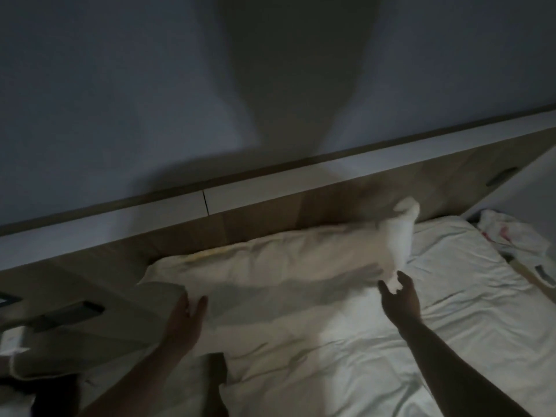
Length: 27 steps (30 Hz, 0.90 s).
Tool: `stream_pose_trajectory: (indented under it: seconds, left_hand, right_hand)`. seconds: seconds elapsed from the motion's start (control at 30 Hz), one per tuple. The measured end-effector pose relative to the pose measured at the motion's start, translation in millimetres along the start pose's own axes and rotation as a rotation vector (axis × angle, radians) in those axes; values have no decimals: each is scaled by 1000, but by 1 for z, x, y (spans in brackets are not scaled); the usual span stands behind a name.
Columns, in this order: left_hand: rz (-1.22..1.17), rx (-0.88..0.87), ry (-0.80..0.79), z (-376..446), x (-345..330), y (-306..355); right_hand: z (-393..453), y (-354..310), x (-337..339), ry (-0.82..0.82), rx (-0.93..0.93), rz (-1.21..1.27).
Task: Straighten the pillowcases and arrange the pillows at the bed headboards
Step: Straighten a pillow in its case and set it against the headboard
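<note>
The bed (376, 341) is filling the near and right part of the view, its white sheet lying creased, and the wooden headboard (270, 218) is running slantwise along its far edge from near left to far right. Against that headboard the pillow (264, 266) is lying lengthwise, its far long edge touching or just beside the wood, its right end puffing up and blurring a little, which suggests it is being moved or shaken. A second pillow (270, 395) is showing at the near edge, well short of the headboard. The left hand (186, 320) is resting at the pillow's near left corner with fingers fairly straight, pressing or touching the cloth rather than clutching it. The right hand (401, 296) is at the near right corner, with thumb and fingers parted around a small tuft of pillowcase; whether that grip is actually pinching the cloth or just letting go I cannot tell in the dim light. To do this step well, I judge both hands should be taking the two near corners and pulling gently apart so the case is drawing taut, then smoothing toward the far edge and leaving the long side lying parallel to the headboard. A crumpled cloth (511, 236) is lying at the far right.
</note>
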<state>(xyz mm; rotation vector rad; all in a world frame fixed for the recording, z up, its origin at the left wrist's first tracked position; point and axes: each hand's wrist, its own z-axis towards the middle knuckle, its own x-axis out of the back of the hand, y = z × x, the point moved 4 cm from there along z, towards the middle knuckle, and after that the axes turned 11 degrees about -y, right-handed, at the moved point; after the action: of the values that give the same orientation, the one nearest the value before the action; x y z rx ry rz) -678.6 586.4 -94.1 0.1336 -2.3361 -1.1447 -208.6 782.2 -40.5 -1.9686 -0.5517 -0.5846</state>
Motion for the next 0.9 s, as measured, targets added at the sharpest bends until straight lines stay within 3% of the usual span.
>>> stream_pose_trajectory:
  seconds: [0.13, 0.2, 0.3, 0.37, 0.47, 0.53, 0.67, 0.8, 0.9]
  left_hand:
    - [-76, 3, 51, -5, 5, 29]
    - [-118, -118, 144, -15, 13, 45]
    - [85, -308, 254, -18, 24, 55]
    - [158, -271, 326, -6, 25, 62]
    - [-108, -35, 335, 7, 22, 74]
    - [-217, -14, 316, 19, 17, 76]
    - [-214, 30, 285, 36, 11, 70]
    - [-238, 105, 197, 42, 15, 61]
    - [-290, 109, 170, 43, 21, 56]
  right_hand:
    - [-12, -44, -29, -52, 228, -172]
    - [-10, -68, -36, -58, 357, -290]
    - [5, -102, -50, -136, 482, -429]
    - [17, -123, -62, -182, 514, -497]
    - [36, -141, -83, -240, 473, -570]
    - [49, -141, -97, -287, 394, -582]
    - [56, -138, -111, -350, 338, -706]
    - [58, -143, -110, -392, 356, -1060]
    - [54, -144, -108, -349, 385, -1093]
